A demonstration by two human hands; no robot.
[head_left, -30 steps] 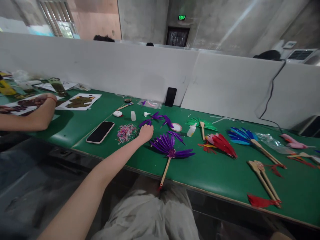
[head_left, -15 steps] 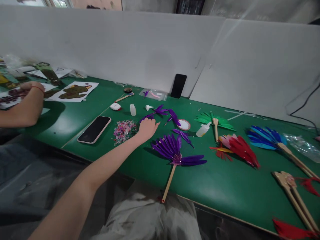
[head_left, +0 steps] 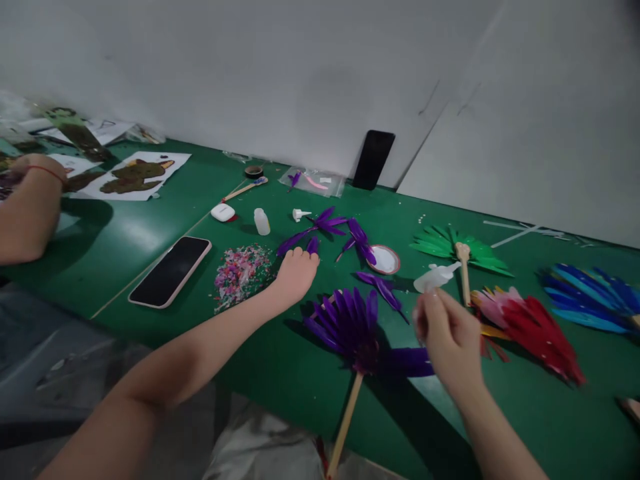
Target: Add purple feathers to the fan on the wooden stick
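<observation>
My left hand (head_left: 296, 275) is closed, its fingers curled down at the edge of loose purple feathers (head_left: 326, 221); what lies under the fingertips is hidden. My right hand (head_left: 450, 333) has its fingers pinched together just in front of a clear glue bottle (head_left: 434, 277) with a pointed tip, lying tilted on the table. What the pinch holds, if anything, I cannot make out. Between my hands lies a purple feather fan (head_left: 345, 327) on a wooden stick (head_left: 345, 420). Another loose purple feather piece (head_left: 383, 292) lies above it, beside a round white dish (head_left: 384, 259).
On the green table (head_left: 200, 347) are a phone (head_left: 173, 270), colourful bits (head_left: 243, 270), a small bottle (head_left: 261, 222) and a white case (head_left: 223, 213). Another phone (head_left: 374, 160) leans on the wall. Green (head_left: 460, 250), red (head_left: 537, 327) and blue (head_left: 590, 297) feather pieces lie right. A co-worker's arm (head_left: 27, 213) is left.
My right hand has come into view beside the glue bottle. My left hand stays by the purple feathers, its thumb no longer sticking out. The view has tilted down and moved closer.
</observation>
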